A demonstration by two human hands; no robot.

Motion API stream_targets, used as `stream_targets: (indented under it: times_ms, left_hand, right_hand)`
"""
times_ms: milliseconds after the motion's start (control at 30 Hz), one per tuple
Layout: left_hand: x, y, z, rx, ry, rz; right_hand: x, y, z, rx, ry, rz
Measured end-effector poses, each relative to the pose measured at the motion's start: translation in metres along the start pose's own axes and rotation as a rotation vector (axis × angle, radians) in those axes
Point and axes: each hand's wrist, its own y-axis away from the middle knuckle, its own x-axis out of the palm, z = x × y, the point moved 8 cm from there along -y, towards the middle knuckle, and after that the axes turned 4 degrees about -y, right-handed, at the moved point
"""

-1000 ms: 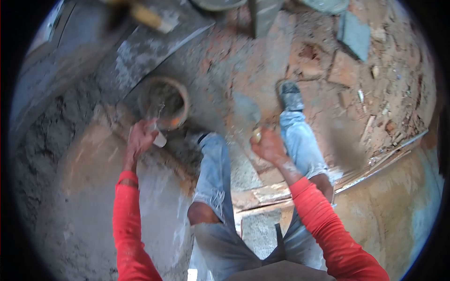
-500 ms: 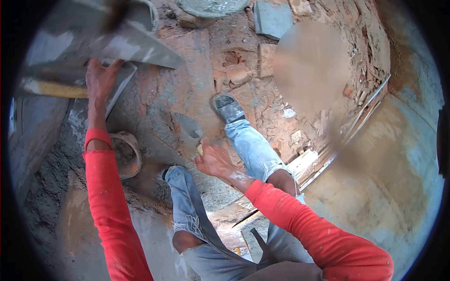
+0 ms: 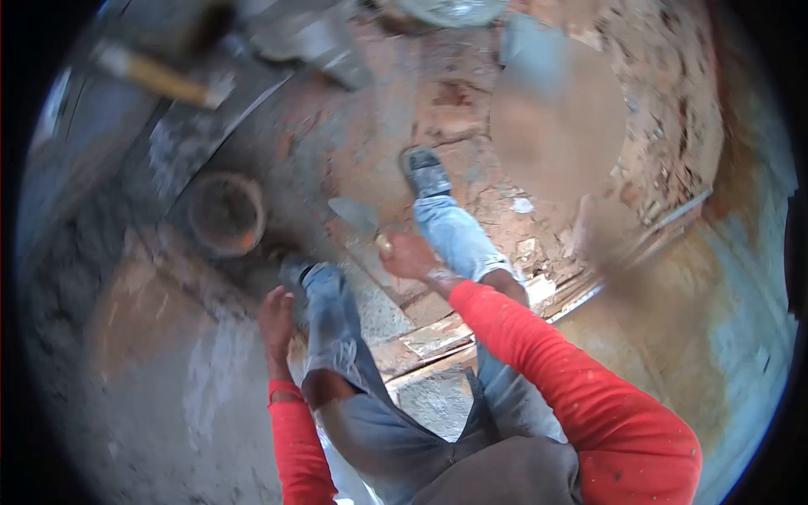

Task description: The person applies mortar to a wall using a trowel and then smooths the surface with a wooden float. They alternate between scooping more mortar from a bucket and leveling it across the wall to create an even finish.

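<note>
My right hand (image 3: 410, 256) is closed round the handle of a pointed trowel (image 3: 355, 215), whose grey blade points up and left, above the floor between my feet. My left hand (image 3: 276, 320) hangs beside my left knee, low over the grey wall or slab. Its fingers look loosely apart with nothing in them, though motion softens their outline. Up and left of that hand stands a round bucket (image 3: 257, 220) with a pale rim and dark inside.
A wooden-handled piece (image 3: 160, 76) and grey boards (image 3: 313, 40) lie at the upper left. A round basin of grey mix (image 3: 454, 10) and a blue-grey block (image 3: 532, 46) are at the top. Broken rubble (image 3: 665, 135) and long strips (image 3: 656, 227) lie on the right.
My left hand has let go of the grey board at the upper left and come down beside my left knee. The view has shifted; the trowel stays in my right hand.
</note>
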Motion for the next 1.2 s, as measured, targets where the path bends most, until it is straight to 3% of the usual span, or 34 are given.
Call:
stream_targets:
  times_ms: [67,133,200,300,367,400,467,500,567,633,700,767,800,900,1000,1067,1133,1200]
  left_hand:
    - [-0.012,0.032,0.053,-0.113,-0.006,-0.015]
    - [-0.017,0.018,0.078,-0.151,0.025,-0.075]
    - [-0.027,-0.012,0.122,-0.232,0.097,-0.168]
    - [-0.045,-0.09,0.162,-0.257,0.158,-0.32]
    - [-0.052,-0.117,0.155,-0.371,0.758,-0.253]
    - [-0.058,-0.145,0.16,-0.283,0.895,-0.25]
    - [-0.071,-0.178,0.172,-0.162,1.094,-0.255]
    - [-0.081,-0.195,0.166,-0.108,1.164,-0.271]
    - [-0.078,-0.223,0.175,-0.111,1.244,-0.304]
    - [-0.081,-0.224,0.172,-0.119,1.284,-0.36]
    - [-0.074,-0.218,0.178,-0.118,1.308,-0.375]
    - [-0.076,-0.224,0.176,-0.06,1.306,-0.348]
    - [-0.078,-0.22,0.173,-0.119,1.329,-0.376]
    - [-0.068,-0.232,0.172,-0.122,1.28,-0.267]
    - [-0.071,-0.237,0.171,-0.034,1.188,-0.426]
    - [-0.071,-0.244,0.158,-0.002,1.189,-0.493]
    - [-0.072,-0.245,0.165,-0.033,1.212,-0.543]
    - [-0.071,-0.234,0.155,-0.056,1.19,-0.536]
  right_hand:
    - [0.017,-0.001,0.005,-0.212,0.054,-0.064]
    - [0.01,0.001,0.031,-0.14,0.092,-0.024]
    - [0.006,-0.004,0.063,-0.026,0.209,-0.019]
    - [0.025,-0.021,0.135,-0.25,0.444,-0.008]
    - [0.049,-0.045,0.209,-0.388,0.589,0.104]
    - [0.067,-0.063,0.251,-0.459,0.668,0.154]
    - [0.108,-0.122,0.311,-0.511,1.063,0.104]
    - [0.124,-0.157,0.337,-0.718,1.12,-0.101]
    - [0.165,-0.22,0.383,-0.971,1.26,-0.167]
    - [0.218,-0.266,0.373,-1.147,1.364,0.003]
    - [0.243,-0.261,0.367,-1.171,1.481,0.118]
    - [0.238,-0.223,0.381,-1.048,1.623,0.108]
    - [0.231,-0.206,0.385,-1.176,1.669,0.131]
    - [0.217,-0.19,0.444,-0.793,1.824,0.119]
    - [0.214,-0.246,0.418,-1.083,1.8,0.027]
    - [0.227,-0.276,0.369,-0.968,1.9,0.062]
    - [0.232,-0.26,0.343,-1.016,1.949,0.044]
    - [0.212,-0.23,0.351,-1.233,1.914,0.003]
